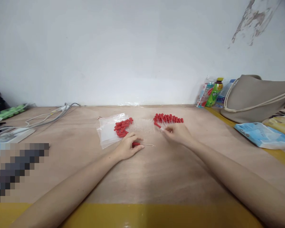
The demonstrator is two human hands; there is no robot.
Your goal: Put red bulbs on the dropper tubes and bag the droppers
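Note:
My left hand (128, 146) is closed round the red end of a slim piece that looks like a dropper (147, 145), its thin stem pointing right, just above the table. With my right hand (177, 133) I pinch another red-ended dropper (157, 125), partly hidden by my fingers and a little blurred. Right behind that hand lies a row of red-bulbed droppers (167, 118), clear stems toward me. Thin clear tubes (143, 125) lie side by side in the middle. A heap of red rubber bulbs (121, 127) lies beyond my left hand, on or against clear plastic bags (106, 134).
Bottles (215, 91) stand by the wall at the back right, beside a grey bag (249, 93) with a cord. A blue-and-white packet (263, 134) lies nearer. Cables (54, 110) and a white power strip (16, 134) are at left. Yellow tape (123, 215) runs along the front edge.

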